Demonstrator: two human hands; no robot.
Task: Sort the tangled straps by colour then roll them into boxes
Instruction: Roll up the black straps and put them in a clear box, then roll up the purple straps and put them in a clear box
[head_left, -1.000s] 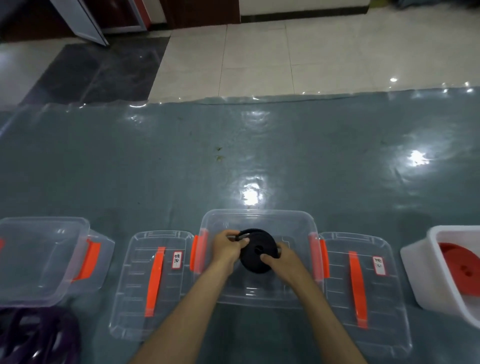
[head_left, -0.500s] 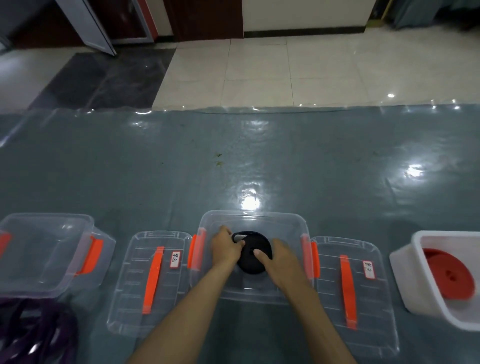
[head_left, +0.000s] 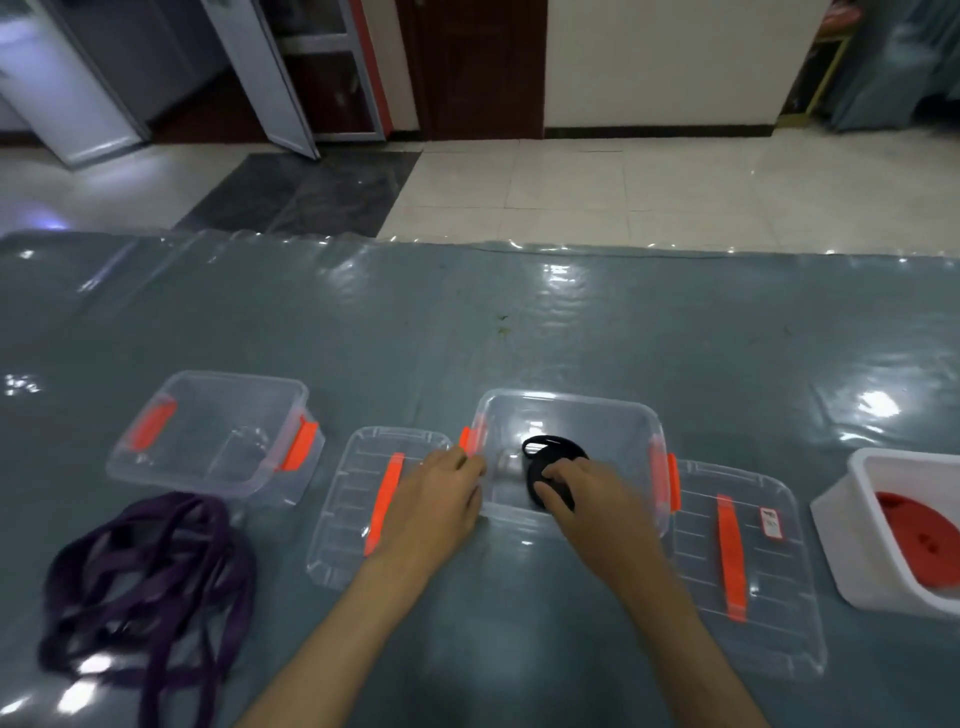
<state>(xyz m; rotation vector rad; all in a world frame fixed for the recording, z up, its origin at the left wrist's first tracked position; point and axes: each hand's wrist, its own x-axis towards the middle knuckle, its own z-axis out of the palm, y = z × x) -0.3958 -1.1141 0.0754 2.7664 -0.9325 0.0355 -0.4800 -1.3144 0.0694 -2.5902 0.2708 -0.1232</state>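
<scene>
Head view shows the right hand (head_left: 587, 499) reaching into the middle clear box (head_left: 623, 415), its fingers (head_left: 553, 475) curled over the near edge of a black rolled strap (head_left: 550, 457), a flat woven disc lying on the box floor with a small loop standing free at its far-left edge. The left hand (head_left: 436, 499) lies outside that box, its fingers (head_left: 467, 465) relaxed and slightly spread, tips touching the box's left wall by the orange latch; it holds nothing. Under the left palm rests a clear ribbed lid (head_left: 353, 499) with an orange handle bar, flat on the bench (head_left: 467, 338), whose grey surface is covered with glossy, wrinkled plastic sheeting. A second clear lid (head_left: 753, 571), also orange-barred and carrying a small white label, lies just right of the middle box. Toward the bench's left edge stands another clear box (head_left: 218, 431) with orange latches. Nearer the front-left corner lies a loose tangle of purple strap (head_left: 150, 582), flat webbing in overlapping loops. At the right edge sits a white opaque tub (head_left: 852, 509) holding a red rolled strap (head_left: 919, 535).
</scene>
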